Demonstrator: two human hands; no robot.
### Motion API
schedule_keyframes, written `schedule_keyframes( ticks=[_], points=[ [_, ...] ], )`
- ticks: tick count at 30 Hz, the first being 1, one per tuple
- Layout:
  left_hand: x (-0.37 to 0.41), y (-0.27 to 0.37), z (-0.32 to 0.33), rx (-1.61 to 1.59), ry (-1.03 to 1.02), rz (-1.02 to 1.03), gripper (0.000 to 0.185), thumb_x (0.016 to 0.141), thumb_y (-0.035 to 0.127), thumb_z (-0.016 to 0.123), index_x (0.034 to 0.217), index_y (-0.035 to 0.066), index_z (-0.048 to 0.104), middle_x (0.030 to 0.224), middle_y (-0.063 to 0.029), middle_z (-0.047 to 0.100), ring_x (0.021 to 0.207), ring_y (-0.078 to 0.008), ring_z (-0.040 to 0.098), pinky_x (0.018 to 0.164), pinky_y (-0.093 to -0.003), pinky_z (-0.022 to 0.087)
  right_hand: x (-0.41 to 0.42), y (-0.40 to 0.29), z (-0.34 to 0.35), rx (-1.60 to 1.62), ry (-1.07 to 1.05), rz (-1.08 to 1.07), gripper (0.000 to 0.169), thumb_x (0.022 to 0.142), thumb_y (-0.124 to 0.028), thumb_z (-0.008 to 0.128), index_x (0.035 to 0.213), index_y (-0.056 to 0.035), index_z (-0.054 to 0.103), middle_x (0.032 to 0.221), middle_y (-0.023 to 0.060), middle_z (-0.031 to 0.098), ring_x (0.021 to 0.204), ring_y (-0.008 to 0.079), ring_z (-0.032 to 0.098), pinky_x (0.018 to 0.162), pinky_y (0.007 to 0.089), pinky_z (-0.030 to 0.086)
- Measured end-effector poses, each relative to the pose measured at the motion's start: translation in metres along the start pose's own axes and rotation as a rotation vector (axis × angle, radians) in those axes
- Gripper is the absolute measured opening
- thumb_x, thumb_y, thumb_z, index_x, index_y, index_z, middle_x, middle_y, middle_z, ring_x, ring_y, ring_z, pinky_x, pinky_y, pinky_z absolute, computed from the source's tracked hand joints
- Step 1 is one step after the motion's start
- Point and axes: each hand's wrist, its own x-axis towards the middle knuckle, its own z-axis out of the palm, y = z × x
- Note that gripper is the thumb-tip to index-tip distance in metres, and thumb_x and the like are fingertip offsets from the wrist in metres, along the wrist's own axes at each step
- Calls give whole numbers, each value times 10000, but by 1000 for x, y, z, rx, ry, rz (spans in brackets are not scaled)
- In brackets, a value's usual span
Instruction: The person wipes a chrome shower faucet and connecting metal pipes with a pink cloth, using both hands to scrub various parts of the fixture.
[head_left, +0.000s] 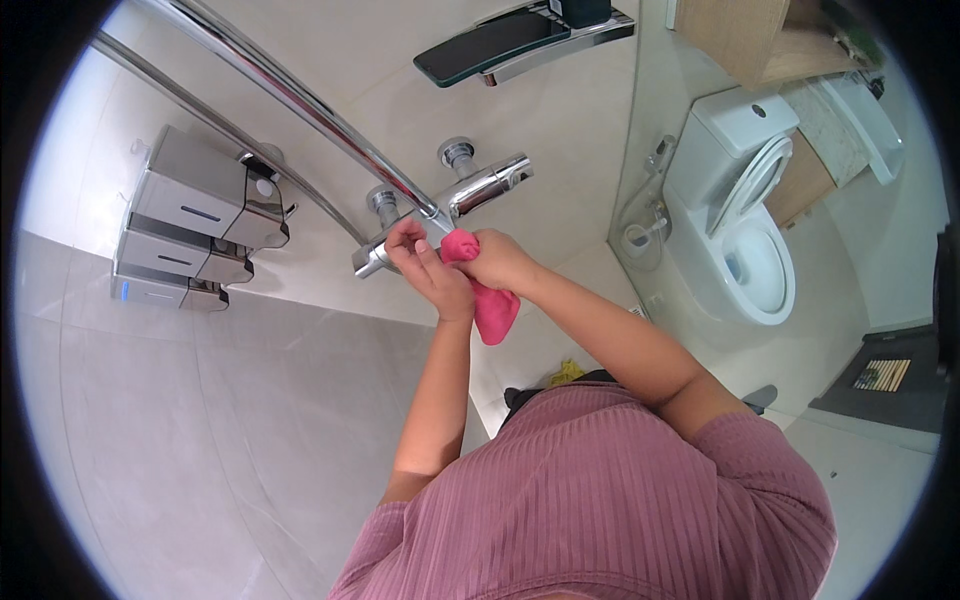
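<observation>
A bright pink cloth (496, 313) is bunched in my right hand (501, 259). One crumpled end sticks out at the thumb side and the rest hangs below the fist. My left hand (431, 276) is right beside it, palm up, with its fingers loosely curled and apart, and nothing shows in it. Its heel overlaps the cloth in the view; whether it touches is hard to tell. Just beyond both hands is a chrome shower mixer (484, 187) on the tiled wall, partly covered by the left hand. From it rises a chrome riser pipe (300, 94).
Wall dispensers (199, 214) hang at the left, beside a metal shower hose (225, 131). A chrome shelf (585, 41) above holds a smartphone (491, 46). Behind a glass panel (630, 142) at the right stands a white toilet (731, 217). A yellow cloth (567, 372) lies low near my body.
</observation>
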Motion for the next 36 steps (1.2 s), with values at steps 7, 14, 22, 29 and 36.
schedule_keyframes(
  ticks=[7,14,22,29,36],
  points=[
    [0,2,1,14,8,4,308,992,191,396,1221,-4,464,1123,-98,473,1060,-199,459,983,-361,361,-12,-8,1,12,166,-74,442,716,-276,809,1028,5,673,937,216,704,892,361,690,808,405,538],
    [0,2,2,25,26,7,312,994,207,393,1220,5,466,1076,-94,474,1030,-187,459,963,-352,368,1,2,3,437,-112,35,268,843,-134,716,1071,-4,660,975,102,699,872,194,659,789,337,526],
    [0,1,0,16,10,-8,325,991,213,411,1226,-6,461,1136,-101,483,1067,-202,464,990,-359,359,19,7,-2,192,-210,84,294,815,-213,753,1015,-6,694,963,153,711,851,254,677,769,370,523],
    [-1,-1,0,7,16,12,339,994,237,423,1223,-10,462,1134,-102,484,1066,-203,465,988,-357,360,13,0,-5,-25,-172,-17,288,809,-273,731,971,-36,708,929,194,709,862,335,685,780,404,526],
    [-1,0,1,27,8,33,338,997,231,415,1224,-15,458,1135,-104,479,1062,-203,464,985,-353,361,-3,-6,-4,-55,-25,-44,355,783,-272,747,1008,-8,674,959,218,700,914,362,682,809,417,529]
  ],
)
